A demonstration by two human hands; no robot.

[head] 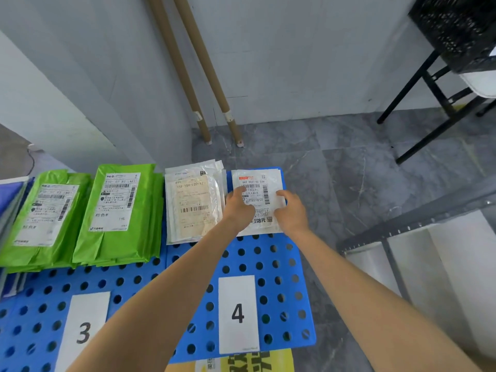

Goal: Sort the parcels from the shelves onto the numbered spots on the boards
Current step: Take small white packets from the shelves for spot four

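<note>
— Hands on white parcel?
— Left hand pressing on label, fingers straight. Right hand at right edge, thumb on top; rest of hold hidden, hard to tell.
— Where?
— Far right corner of blue perforated board, beyond card 4.
— Around?
— Clear-wrapped parcel just left, green parcels further left. Card 3 partly behind left forearm. Grey tiled floor, white wall, cardboard tubes leaning, metal shelf right.

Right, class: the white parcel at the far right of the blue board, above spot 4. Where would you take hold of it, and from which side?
Probably its right edge, coming from the right. The white parcel lies flat and thin, so pinch an edge. Its left edge sits beside the neighbouring parcel; its right edge reaches near the open side of the blue board.
</note>
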